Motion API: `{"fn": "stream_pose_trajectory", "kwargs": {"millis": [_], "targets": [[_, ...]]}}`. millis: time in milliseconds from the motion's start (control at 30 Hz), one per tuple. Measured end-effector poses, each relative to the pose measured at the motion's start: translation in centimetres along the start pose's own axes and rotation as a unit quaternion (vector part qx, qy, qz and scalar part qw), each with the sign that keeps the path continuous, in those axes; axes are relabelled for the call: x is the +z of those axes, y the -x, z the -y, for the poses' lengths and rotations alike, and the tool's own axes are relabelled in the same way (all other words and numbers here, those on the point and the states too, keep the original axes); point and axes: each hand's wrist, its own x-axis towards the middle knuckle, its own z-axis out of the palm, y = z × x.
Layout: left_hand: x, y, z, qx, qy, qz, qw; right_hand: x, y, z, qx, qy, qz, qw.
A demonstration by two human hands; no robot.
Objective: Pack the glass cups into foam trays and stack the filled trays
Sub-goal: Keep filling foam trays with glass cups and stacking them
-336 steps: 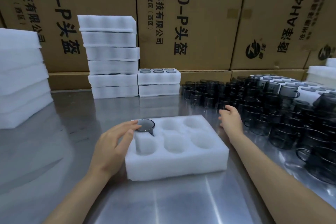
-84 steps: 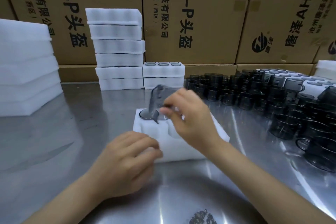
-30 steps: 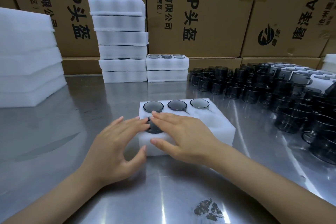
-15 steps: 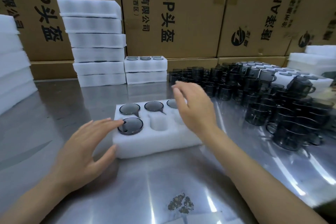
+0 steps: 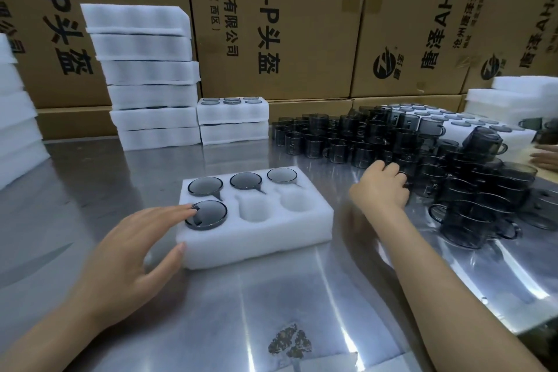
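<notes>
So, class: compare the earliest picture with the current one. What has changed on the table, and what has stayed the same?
The tray held one cup; now four, with two pockets empty. The right hand has moved from the tray's edge to the loose cups, fingers curled among them. The left hand still steadies the tray, fingertips at the front-left cup. The foam stacks are unchanged.

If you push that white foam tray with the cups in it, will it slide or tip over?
The foam tray would probably slide: it sits flat and low on a shiny metal table. Tipping looks unlikely, because it is wide and the four glass cups sit sunk in its holes. The left hand rests against it, likely steadying it since foam is light.
</notes>
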Motion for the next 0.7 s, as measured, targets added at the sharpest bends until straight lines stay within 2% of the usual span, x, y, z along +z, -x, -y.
{"fn": "stream_pose_trajectory", "kwargs": {"millis": [200, 300, 400, 567, 700], "targets": [[-0.1, 0.0, -0.2, -0.003, -0.003, 0.003, 1.000, 0.3, 0.3, 0.3, -0.081, -0.009, -0.009, 0.997], [-0.2, -0.1, -0.3, -0.010, -0.001, 0.003, 1.000, 0.1, 0.6, 0.7, -0.146, -0.082, -0.040, 0.985], [-0.1, -0.1, -0.3, -0.007, 0.006, 0.002, 1.000, -0.3, 1.4, 1.7, -0.220, -0.209, -0.092, 0.948], [0.1, -0.1, -0.1, -0.006, 0.015, -0.004, 1.000, -0.9, 4.1, 4.0, -0.343, -0.319, -0.179, 0.865], [0.2, -0.1, -0.1, -0.007, 0.018, -0.010, 1.000, -0.9, 6.7, 5.6, -0.412, -0.424, -0.097, 0.801]]}}
